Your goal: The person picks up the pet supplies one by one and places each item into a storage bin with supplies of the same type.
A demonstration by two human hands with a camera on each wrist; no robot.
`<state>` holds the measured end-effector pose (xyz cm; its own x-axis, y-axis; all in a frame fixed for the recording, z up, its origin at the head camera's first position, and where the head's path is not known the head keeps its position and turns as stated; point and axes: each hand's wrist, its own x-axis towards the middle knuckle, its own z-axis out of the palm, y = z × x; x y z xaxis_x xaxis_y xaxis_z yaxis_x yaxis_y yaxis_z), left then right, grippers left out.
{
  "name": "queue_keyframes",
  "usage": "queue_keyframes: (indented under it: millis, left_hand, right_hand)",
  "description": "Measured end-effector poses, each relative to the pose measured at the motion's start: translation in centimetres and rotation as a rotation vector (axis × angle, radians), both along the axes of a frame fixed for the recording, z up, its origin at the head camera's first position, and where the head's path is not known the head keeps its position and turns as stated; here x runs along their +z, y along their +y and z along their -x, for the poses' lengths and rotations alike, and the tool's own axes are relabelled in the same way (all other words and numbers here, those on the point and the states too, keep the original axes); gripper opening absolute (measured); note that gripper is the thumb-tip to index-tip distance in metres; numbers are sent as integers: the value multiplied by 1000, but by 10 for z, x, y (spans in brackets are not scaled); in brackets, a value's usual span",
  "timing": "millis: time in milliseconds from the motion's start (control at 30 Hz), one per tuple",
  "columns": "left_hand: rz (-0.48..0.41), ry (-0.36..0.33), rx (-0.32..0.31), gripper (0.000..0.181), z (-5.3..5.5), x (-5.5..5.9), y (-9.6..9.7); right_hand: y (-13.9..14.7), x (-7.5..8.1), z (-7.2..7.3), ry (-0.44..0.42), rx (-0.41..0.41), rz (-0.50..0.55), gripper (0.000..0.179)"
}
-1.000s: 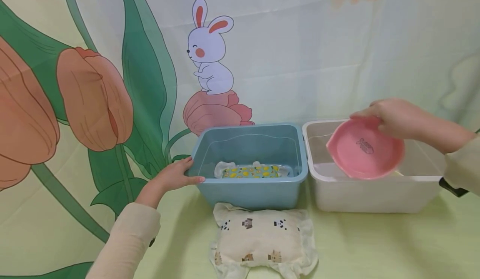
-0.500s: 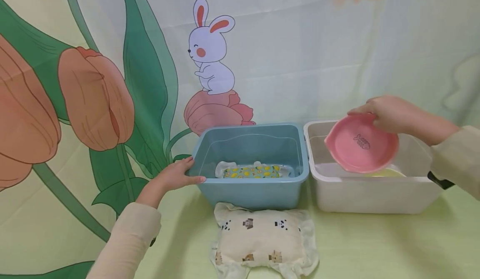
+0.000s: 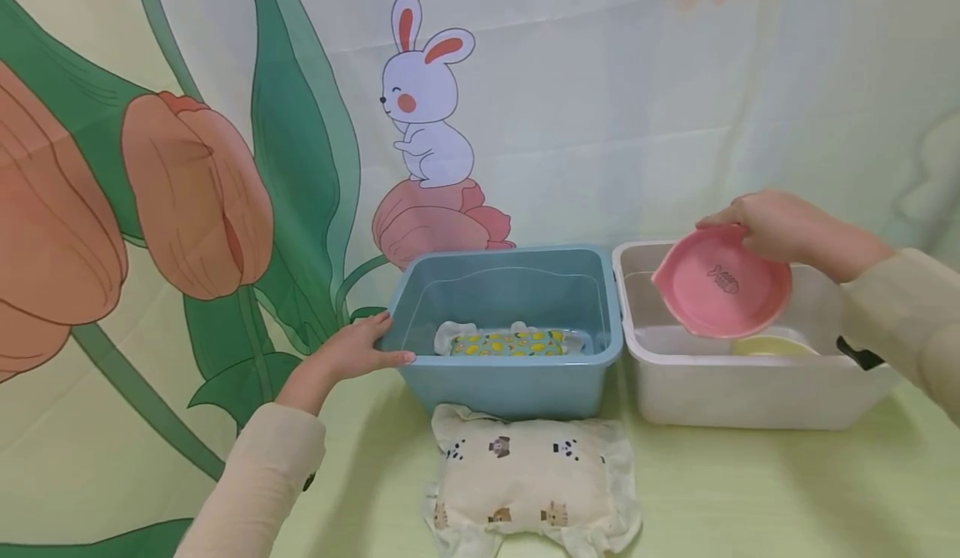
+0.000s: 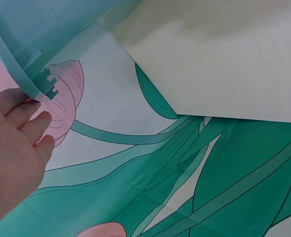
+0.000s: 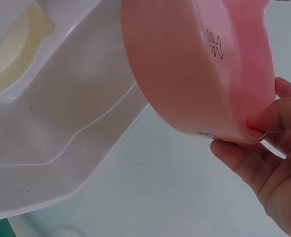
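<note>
My right hand [image 3: 783,225] pinches the rim of a pink pet bowl [image 3: 693,291] with pointed ears and a fishbone print. The bowl is tilted, its inside facing me, and held above the white bin [image 3: 750,396]. In the right wrist view, thumb and fingers clasp the edge of the pink bowl [image 5: 175,74]. My left hand [image 3: 356,351] grips the front left corner of the blue bin [image 3: 495,387], thumb along the front rim. From the left wrist, the fingers [image 4: 34,128] bend at the rim of the blue bin [image 4: 12,64].
Inside the blue bin lies a lemon-print item with white frilled edges [image 3: 506,344]. A pale yellow dish [image 3: 776,346] sits in the white bin. A frilled animal-print pillow [image 3: 525,479] lies before the blue bin. Behind the side-by-side bins hangs a printed cloth [image 3: 600,125].
My right hand has shifted slightly left and up with the pink bowl, so more of the yellow dish shows. The left hand stays on the blue bin's corner.
</note>
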<state>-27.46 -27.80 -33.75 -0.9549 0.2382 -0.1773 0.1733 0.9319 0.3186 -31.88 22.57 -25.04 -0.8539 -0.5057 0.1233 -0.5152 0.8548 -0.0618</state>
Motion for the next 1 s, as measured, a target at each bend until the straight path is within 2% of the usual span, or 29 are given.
queue_keyframes:
  millis: [267,633,1000]
  left_hand:
    - [-4,-14,16,90,-1,0,1]
    - [2,-11,5,88,-1,2,1]
    - [3,-5,4,86,-1,1,1]
  right_hand:
    - [1,-7,10,-12,-25,-10,46]
    - [4,-20,23,-50,-59,0,42]
    - [12,-34,34,-150,-126,129,42]
